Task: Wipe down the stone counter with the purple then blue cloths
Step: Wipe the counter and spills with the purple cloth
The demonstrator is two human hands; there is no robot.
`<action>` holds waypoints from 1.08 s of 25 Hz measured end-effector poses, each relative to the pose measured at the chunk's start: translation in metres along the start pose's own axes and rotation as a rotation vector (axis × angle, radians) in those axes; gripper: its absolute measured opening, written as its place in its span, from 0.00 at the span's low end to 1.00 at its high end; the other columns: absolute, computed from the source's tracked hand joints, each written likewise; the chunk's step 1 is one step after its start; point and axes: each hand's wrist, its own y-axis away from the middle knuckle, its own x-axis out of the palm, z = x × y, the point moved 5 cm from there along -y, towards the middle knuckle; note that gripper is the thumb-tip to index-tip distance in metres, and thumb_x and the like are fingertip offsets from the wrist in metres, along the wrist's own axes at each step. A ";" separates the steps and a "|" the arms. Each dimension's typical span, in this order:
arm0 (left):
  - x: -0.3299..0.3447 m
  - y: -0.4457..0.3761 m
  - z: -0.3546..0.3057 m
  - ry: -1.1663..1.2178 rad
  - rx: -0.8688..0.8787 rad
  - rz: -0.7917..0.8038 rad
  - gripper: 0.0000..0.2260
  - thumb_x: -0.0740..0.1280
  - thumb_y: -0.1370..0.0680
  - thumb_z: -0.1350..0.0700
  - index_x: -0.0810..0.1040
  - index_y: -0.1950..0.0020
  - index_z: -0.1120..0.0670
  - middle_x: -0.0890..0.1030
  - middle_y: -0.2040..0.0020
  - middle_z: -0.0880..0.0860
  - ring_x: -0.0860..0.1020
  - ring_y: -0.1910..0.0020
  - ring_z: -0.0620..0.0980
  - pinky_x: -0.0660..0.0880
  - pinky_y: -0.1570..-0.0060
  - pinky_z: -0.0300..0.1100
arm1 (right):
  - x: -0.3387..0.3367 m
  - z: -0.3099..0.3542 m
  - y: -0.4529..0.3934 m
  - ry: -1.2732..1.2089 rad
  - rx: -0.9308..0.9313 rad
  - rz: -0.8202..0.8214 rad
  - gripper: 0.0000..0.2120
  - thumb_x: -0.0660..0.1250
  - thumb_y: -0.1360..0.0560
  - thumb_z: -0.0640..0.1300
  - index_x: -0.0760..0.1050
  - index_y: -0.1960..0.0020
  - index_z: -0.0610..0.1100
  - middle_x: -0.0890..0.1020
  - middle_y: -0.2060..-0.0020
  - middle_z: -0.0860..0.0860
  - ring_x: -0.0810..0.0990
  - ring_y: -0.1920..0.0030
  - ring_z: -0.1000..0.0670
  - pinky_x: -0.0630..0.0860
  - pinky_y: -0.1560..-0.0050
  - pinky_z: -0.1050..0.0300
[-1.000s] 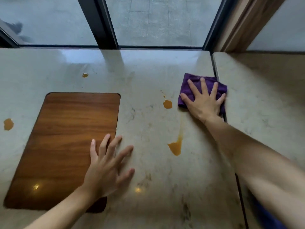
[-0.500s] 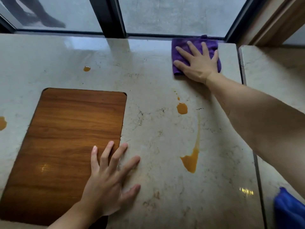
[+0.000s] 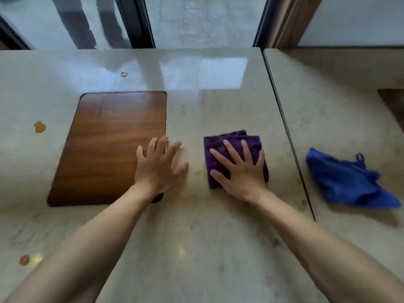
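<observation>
In the head view, a pale stone counter (image 3: pixel 196 237) is seen from above, with a dark seam (image 3: pixel 288 136) running from 12 o'clock toward 5 o'clock and dividing it from a second slab at the right. The purple cloth (image 3: pixel 231 141), folded into a rough square, is laid flat on the counter just right of centre. The right hand (image 3: pixel 239 171) is pressed down on the purple cloth with its fingers (image 3: pixel 231 149) straight and spread wide, pointing toward 12 o'clock; nothing is gripped. The left hand (image 3: pixel 158 168) is laid flat at 9 o'clock of the purple cloth, near it but apart from it, with fingers likewise straight and fanned wide; it is blurred at the fingertips, and its outer fingers overlap the right edge of a wood panel (image 3: pixel 111 147). The panel, a rounded rectangle, is set into the counter at 9 o'clock of the left hand. The blue cloth (image 3: pixel 347 182) is seen crumpled on the second slab, at 3 o'clock of the purple cloth and beyond the seam, touched by neither hand. Orange spots are left on the stone: one (image 3: pixel 40 127) at 9 o'clock of the panel, one (image 3: pixel 24 260) near the lower left edge, and a small ring (image 3: pixel 124 74) at 12 o'clock of the panel. Dark window frames (image 3: pixel 140 22) and glass are seen along the far edge of the counter.
</observation>
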 end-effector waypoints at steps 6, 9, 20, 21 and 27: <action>-0.005 0.102 0.012 0.136 -0.067 0.034 0.28 0.56 0.23 0.33 0.60 0.25 0.42 0.59 0.22 0.55 0.57 0.23 0.59 0.56 0.30 0.71 | 0.035 0.052 0.184 -0.054 0.253 -0.023 0.30 0.45 0.26 0.73 0.41 0.25 0.73 0.45 0.21 0.59 0.37 0.21 0.42 0.35 0.30 0.27; -0.014 0.126 0.025 0.117 -0.076 0.021 0.28 0.57 0.23 0.34 0.62 0.25 0.43 0.59 0.22 0.56 0.57 0.23 0.59 0.57 0.30 0.71 | 0.043 0.103 0.217 -0.079 0.243 -0.002 0.31 0.48 0.24 0.71 0.44 0.24 0.70 0.47 0.20 0.58 0.38 0.22 0.38 0.39 0.31 0.23; 0.007 0.015 0.095 0.076 -0.064 0.053 0.31 0.54 0.25 0.29 0.54 0.24 0.37 0.51 0.20 0.51 0.48 0.21 0.63 0.51 0.31 0.76 | 0.040 0.111 0.020 -0.036 0.273 0.002 0.33 0.37 0.28 0.75 0.33 0.26 0.70 0.37 0.21 0.59 0.30 0.25 0.36 0.31 0.37 0.21; 0.008 0.003 0.101 0.033 -0.056 0.054 0.32 0.53 0.25 0.28 0.55 0.23 0.37 0.52 0.20 0.52 0.49 0.22 0.64 0.52 0.32 0.76 | 0.033 0.101 -0.010 -0.021 0.275 -0.030 0.34 0.37 0.28 0.76 0.35 0.25 0.69 0.40 0.21 0.58 0.33 0.23 0.36 0.33 0.35 0.21; 0.016 -0.028 0.116 -0.001 0.021 0.012 0.34 0.54 0.26 0.27 0.60 0.23 0.38 0.58 0.20 0.55 0.55 0.22 0.67 0.53 0.34 0.78 | 0.001 0.044 -0.189 -0.005 0.293 -0.049 0.38 0.40 0.30 0.78 0.39 0.23 0.67 0.44 0.20 0.60 0.40 0.22 0.37 0.37 0.34 0.21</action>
